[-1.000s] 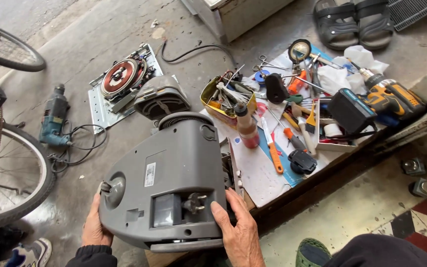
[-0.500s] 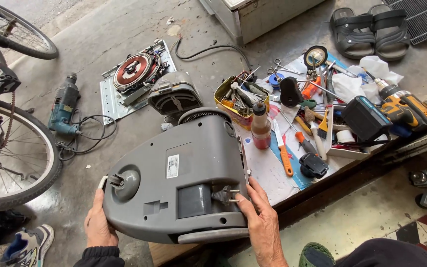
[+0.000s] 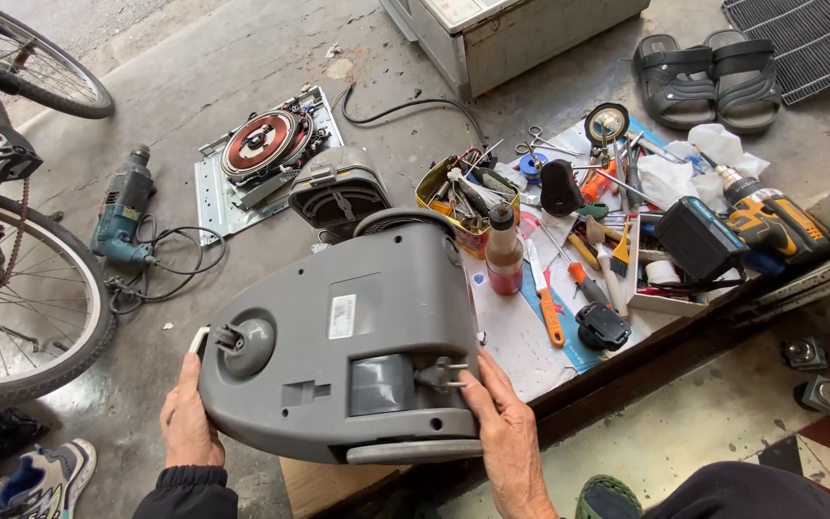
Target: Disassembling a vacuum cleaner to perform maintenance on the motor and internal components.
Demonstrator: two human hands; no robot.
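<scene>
Over concrete floor [image 3: 242, 58], between both hands: grey appliance housing [image 3: 357, 336], underside up. Looks bulky, rigid plastic, probably moderately heavy, smooth; best held by opposite edges. Left hand [image 3: 189, 418] grip clamps left rim; right hand [image 3: 506, 428] grip clasps right edge beside small wheel [image 3: 381, 384].

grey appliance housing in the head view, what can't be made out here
- Grey appliance housing: its far side faces away from the head camera; the label is too small to read.
- Left hand: its fingers are hidden behind the housing's edge.
- Right hand: its wrist is cut off by the bottom edge.
- Bicycle wheel: cut off by the left edge.
</scene>
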